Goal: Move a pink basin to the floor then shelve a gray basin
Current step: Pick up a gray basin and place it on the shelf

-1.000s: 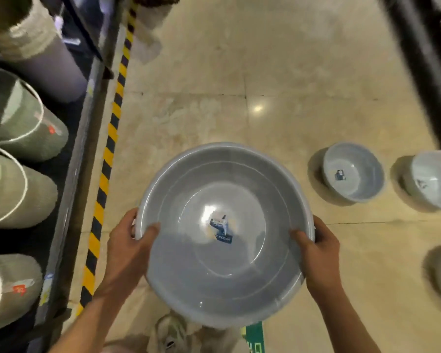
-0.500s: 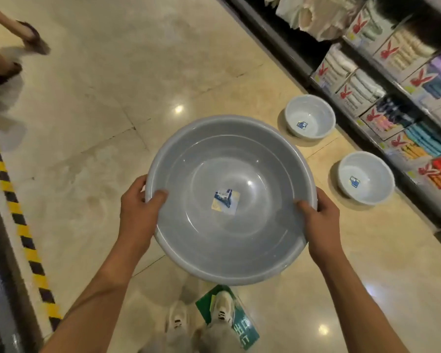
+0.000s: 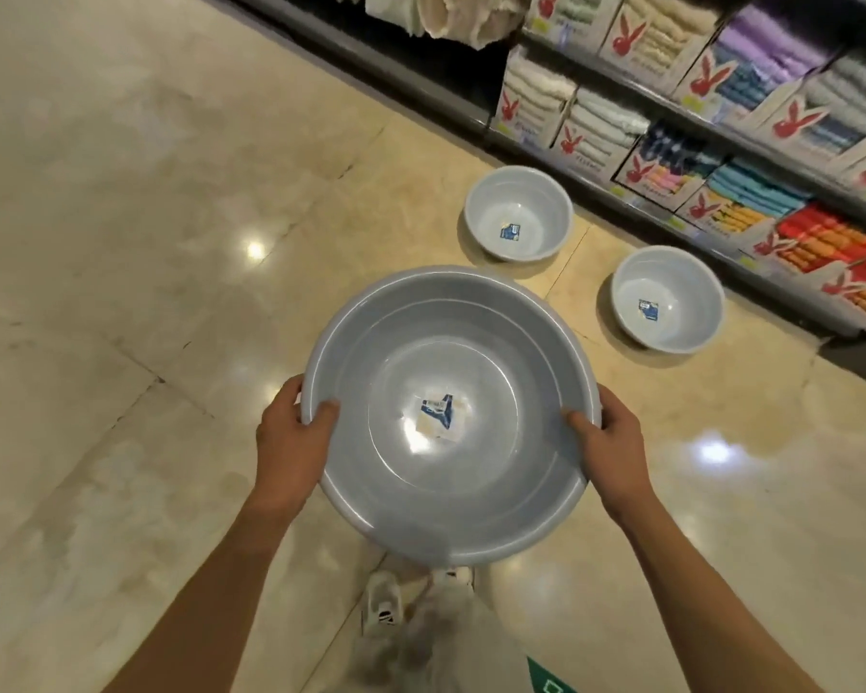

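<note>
A large gray basin (image 3: 451, 342) with a blue and white label in its bottom is held level above the floor in front of me. My left hand (image 3: 291, 442) grips its left rim, thumb inside. On the right rim sits my right hand (image 3: 611, 447), thumb inside too. No pink basin is in view.
Two smaller pale basins (image 3: 518, 220) (image 3: 667, 298) stand on the beige tiled floor (image 3: 146, 242) beside a dark shelf unit (image 3: 721, 117) at the upper right, stocked with boxed towels. My shoes (image 3: 383, 607) show below the basin.
The view has swung right: the left shelf with rolled mats and the striped floor tape have left the frame, and the towel shelf has come closer. Both hands keep their hold.
</note>
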Motion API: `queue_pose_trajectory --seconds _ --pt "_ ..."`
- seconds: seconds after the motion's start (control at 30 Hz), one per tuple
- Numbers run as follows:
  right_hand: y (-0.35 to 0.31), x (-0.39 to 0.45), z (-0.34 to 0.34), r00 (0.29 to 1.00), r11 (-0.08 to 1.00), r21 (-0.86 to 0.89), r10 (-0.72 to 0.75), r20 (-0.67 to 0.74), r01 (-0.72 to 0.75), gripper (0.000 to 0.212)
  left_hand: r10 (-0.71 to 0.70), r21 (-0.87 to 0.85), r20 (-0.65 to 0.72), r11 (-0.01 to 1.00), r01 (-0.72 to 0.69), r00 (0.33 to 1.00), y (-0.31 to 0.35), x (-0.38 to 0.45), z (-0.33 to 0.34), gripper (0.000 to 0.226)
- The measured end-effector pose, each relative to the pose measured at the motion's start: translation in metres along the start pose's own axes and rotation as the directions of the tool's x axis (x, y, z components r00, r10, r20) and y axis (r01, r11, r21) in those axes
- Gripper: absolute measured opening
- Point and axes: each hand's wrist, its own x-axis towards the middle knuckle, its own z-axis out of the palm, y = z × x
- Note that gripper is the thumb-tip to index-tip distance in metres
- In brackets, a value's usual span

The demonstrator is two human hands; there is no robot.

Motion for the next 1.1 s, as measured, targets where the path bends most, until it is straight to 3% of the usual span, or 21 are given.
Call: queue_pose_trajectory --seconds 0.23,0.37,0.53,0.63,0.83,1.1 --pt "0.04 0.137 0.037 0.994 0.993 -0.099 0.075 0.08 -0.067 0.04 -0.004 0.167 0.088 0.986 -0.011 0.996 -0.013 0.143 0.067 0.027" --pt "0.072 0.218 0.069 0.993 0.983 -0.155 0.108 0.053 -0.098 0.039 -0.038 0.314 0.094 0.949 0.007 0.995 -0.04 0.223 0.107 0.024" --pt "0.116 0.294 0.109 0.994 0.925 -0.369 0.106 0.019 -0.092 0.044 -0.046 0.663 0.127 0.747 -0.05 0.991 -0.089 0.302 0.151 0.033" --pt "0.152 0.333 0.129 0.995 0.863 -0.501 0.095 0.036 -0.064 0.045 -0.085 0.787 0.153 0.614 -0.069 0.985 -0.118 0.342 0.179 0.04" --pt "0.224 0.389 0.179 0.988 0.76 -0.646 0.146 0.057 -0.075 0.036 -0.079 0.841 0.206 0.524 -0.135 0.975 -0.176 0.409 0.218 0.05" --pt "0.24 0.414 0.223 0.962 0.712 -0.695 0.249 0.109 -0.106 0.031 -0.121 0.925 0.18 0.357 -0.126 0.976 -0.217 0.46 0.223 0.036"
